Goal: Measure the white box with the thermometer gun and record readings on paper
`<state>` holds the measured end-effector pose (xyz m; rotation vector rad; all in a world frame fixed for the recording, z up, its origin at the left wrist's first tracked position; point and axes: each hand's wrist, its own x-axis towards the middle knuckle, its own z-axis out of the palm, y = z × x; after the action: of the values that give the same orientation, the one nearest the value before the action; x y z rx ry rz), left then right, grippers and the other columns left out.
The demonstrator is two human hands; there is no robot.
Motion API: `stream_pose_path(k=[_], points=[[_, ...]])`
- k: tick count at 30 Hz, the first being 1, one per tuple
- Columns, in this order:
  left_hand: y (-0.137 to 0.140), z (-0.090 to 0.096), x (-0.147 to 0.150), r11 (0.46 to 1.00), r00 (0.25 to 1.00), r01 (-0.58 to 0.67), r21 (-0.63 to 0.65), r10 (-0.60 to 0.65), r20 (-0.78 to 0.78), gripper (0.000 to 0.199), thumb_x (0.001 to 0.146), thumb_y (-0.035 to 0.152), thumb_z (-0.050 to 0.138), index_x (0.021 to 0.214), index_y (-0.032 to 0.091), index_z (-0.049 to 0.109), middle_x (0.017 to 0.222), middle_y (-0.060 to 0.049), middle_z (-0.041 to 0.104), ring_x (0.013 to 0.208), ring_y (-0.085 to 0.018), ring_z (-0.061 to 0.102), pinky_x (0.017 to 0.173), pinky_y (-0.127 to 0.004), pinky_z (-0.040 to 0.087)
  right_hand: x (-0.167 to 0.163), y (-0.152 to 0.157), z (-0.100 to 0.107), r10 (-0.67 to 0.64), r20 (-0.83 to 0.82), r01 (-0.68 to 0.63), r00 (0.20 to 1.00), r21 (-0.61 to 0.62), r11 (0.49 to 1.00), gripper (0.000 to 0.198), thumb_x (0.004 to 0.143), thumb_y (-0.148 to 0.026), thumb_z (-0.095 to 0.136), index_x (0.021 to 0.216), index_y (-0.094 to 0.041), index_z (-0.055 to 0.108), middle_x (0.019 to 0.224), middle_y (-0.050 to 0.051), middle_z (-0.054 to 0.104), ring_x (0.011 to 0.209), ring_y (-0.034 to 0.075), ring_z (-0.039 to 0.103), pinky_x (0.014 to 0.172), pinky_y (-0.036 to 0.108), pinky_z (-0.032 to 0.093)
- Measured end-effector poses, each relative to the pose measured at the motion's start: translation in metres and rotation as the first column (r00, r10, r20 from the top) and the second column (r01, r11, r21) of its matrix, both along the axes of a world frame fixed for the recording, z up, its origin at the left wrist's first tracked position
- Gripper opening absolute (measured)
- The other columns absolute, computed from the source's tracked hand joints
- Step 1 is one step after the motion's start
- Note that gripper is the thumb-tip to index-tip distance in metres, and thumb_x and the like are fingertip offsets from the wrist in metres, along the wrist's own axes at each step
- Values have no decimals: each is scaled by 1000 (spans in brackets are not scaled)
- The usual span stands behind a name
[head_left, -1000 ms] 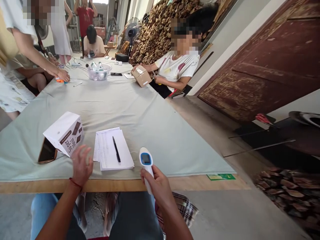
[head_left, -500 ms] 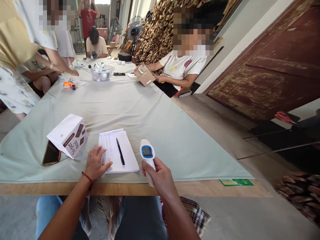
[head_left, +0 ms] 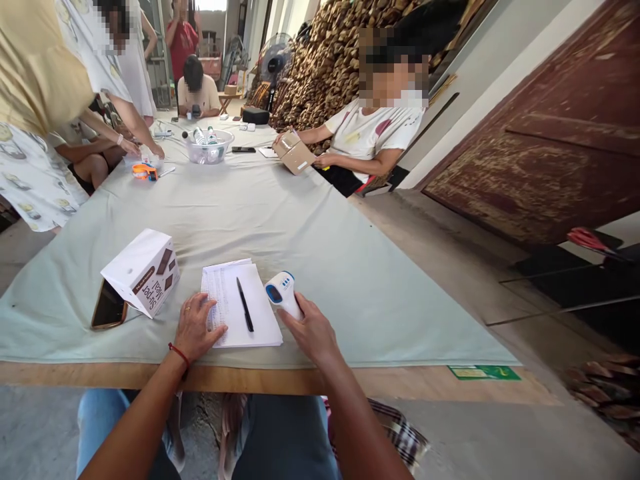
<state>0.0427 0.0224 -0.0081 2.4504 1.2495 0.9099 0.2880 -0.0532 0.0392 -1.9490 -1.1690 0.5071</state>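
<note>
My right hand (head_left: 311, 328) is closed around the handle of a white and blue infrared thermometer (head_left: 283, 291), just right of the papers. The thermometer is tilted, its dark screen facing left. My left hand (head_left: 197, 325) rests with fingers spread on the left edge of a stack of papers (head_left: 265, 313); the top sheet has rows of small writing on its left side. A black pen (head_left: 245, 305) lies across the sheets. Left of that hand stands a white printed box (head_left: 143, 270), leaning over a dark phone (head_left: 110, 305) on the cloth.
A pale green cloth (head_left: 320, 233) covers the long table. Further off are a clear plastic basin (head_left: 209, 148) with bottles and an orange tape dispenser (head_left: 145, 172). At the right a seated person holds a cardboard box (head_left: 295, 153). Other people are at the left and far end.
My right hand has turned the thermometer, so its screen now faces left rather than toward me. My left hand stays on the papers. The view has shifted slightly.
</note>
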Motion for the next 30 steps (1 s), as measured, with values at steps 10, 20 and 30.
stream_pose_path(k=[10, 20, 30], points=[[-5, 6, 0, 999, 997, -23, -28, 21, -73, 50, 67, 31, 77, 113, 21, 59, 126, -12, 52, 123, -31, 47, 107, -50, 36, 7, 33, -16, 213, 523, -13, 826, -359, 933, 41, 90, -33, 54, 127, -16, 54, 108, 13, 63, 97, 26, 60, 76, 31, 42], [-7, 6, 2, 999, 998, -24, -37, 22, -63, 49, 67, 32, 78, 112, 22, 59, 127, -11, 52, 124, -30, 46, 106, -51, 37, -33, 40, -32, 227, 519, -227, 824, -64, 972, 25, 89, -28, 54, 109, -16, 62, 99, 10, 65, 89, 22, 62, 76, 31, 47], [-7, 5, 2, 999, 998, -28, -22, 27, -62, 52, 65, 32, 81, 111, 19, 60, 125, -13, 53, 122, -31, 48, 105, -51, 38, -59, 58, -43, 307, 446, -296, 841, -96, 950, 42, 86, -15, 47, 124, -25, 61, 90, 7, 62, 72, 19, 61, 64, 28, 44]])
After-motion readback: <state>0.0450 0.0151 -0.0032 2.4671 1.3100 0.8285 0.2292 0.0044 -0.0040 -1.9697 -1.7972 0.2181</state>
